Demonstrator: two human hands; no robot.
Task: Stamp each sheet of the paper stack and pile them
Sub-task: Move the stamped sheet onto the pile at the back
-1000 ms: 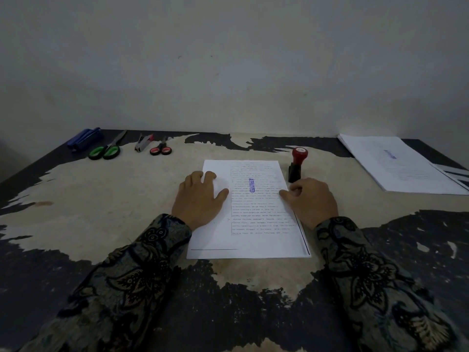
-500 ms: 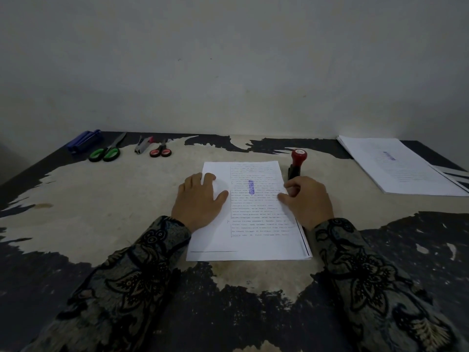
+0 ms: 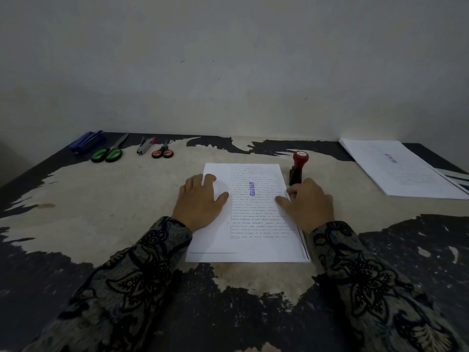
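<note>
Blue stamp mark (image 3: 251,188) already on top sheet of paper stack (image 3: 247,219). Left hand (image 3: 200,201) stays flat on stack. Right hand (image 3: 308,203) has shifted inward, fingers now pinching the sheet's right edge. Stamp (image 3: 297,168) stands just right of stack; stamped pile (image 3: 403,168) far right. Next, probably: lift sheet across.

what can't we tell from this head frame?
- Printed text on the top sheet: too small and dim to read.
- Sheets left in that stack: only the edge shows.
- Right hand grip on the sheet edge: fingers curl at it, contact hidden.
- Stamp base: behind the right hand.
- Stamped pile: near corner cut off by the right edge.
- Left hand lies flat, covering the left margin.
</note>
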